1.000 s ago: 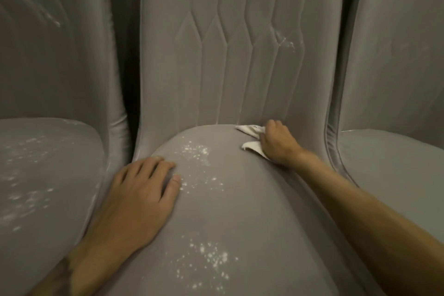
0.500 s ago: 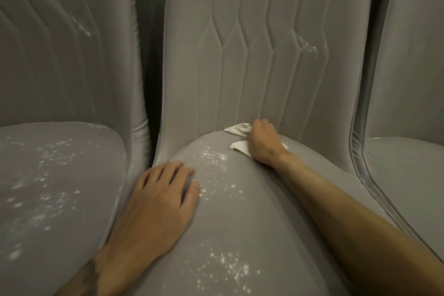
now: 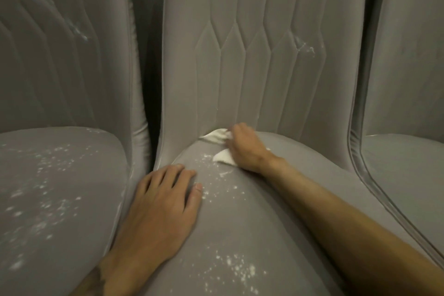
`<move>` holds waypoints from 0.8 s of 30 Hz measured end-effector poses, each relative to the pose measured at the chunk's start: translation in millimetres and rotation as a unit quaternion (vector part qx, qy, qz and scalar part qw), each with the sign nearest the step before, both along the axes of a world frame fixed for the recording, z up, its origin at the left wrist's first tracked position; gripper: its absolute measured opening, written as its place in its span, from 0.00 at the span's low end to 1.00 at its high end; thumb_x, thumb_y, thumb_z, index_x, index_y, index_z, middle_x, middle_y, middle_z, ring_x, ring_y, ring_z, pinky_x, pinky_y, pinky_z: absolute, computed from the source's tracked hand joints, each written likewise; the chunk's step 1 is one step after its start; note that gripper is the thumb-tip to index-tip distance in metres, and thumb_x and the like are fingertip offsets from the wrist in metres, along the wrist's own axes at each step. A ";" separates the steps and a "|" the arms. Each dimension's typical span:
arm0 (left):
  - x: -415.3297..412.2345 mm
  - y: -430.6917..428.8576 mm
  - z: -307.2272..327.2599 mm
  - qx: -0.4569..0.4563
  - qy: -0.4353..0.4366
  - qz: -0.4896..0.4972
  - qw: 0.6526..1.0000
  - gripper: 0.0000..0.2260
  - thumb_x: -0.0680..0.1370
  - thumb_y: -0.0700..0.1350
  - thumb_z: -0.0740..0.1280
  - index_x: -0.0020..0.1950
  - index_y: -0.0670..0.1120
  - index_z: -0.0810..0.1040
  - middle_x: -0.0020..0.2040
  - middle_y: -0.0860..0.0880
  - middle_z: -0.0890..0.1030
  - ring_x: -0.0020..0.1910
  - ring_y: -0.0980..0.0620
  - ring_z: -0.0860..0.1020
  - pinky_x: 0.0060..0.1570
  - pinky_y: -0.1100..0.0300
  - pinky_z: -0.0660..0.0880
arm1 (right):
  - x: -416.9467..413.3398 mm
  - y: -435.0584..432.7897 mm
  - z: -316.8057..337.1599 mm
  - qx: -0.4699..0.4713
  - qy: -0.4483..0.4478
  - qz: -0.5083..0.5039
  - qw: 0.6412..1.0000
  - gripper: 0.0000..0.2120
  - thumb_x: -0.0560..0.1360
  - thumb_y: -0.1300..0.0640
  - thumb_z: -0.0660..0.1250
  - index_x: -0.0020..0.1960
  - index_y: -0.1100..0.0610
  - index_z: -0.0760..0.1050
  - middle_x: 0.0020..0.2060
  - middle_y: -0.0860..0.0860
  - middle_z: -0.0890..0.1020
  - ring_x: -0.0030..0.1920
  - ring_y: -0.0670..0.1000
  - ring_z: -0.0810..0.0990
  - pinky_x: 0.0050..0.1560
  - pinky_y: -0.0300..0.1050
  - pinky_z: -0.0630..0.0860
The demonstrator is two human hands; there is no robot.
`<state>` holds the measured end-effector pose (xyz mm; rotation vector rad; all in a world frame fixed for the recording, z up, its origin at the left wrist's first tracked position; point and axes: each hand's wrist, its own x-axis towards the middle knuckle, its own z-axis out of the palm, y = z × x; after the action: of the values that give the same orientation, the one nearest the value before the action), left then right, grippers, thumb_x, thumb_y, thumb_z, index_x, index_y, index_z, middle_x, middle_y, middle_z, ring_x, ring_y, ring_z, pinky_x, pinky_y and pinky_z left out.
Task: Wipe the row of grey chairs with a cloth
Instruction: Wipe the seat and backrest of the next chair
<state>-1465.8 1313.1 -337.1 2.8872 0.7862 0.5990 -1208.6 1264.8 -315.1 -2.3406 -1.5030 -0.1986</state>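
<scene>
Though half under the right hand, a crumpled white cloth

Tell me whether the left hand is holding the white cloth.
No, the left hand lies flat on the middle seat; the right hand grips the white cloth.

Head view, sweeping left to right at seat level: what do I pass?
Speckled left chair seat → left hand, flat on the middle seat → white cloth → right hand gripping it → right chair seat.
</scene>
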 end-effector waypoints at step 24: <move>-50.4 29.1 17.3 -0.006 0.007 0.036 0.999 0.18 0.82 0.56 0.54 0.63 0.52 0.77 0.65 0.50 0.77 0.64 0.47 0.75 0.63 0.47 0.73 | -36.7 10.5 8.8 -0.022 -0.015 0.017 1.000 0.11 0.83 0.59 0.57 0.59 0.66 0.69 0.59 0.64 0.73 0.58 0.63 0.71 0.61 0.53 0.64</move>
<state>-1516.1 1342.2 -319.9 2.8649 0.8945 0.5804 -1245.3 1275.3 -306.3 -2.3549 -1.5743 -0.1939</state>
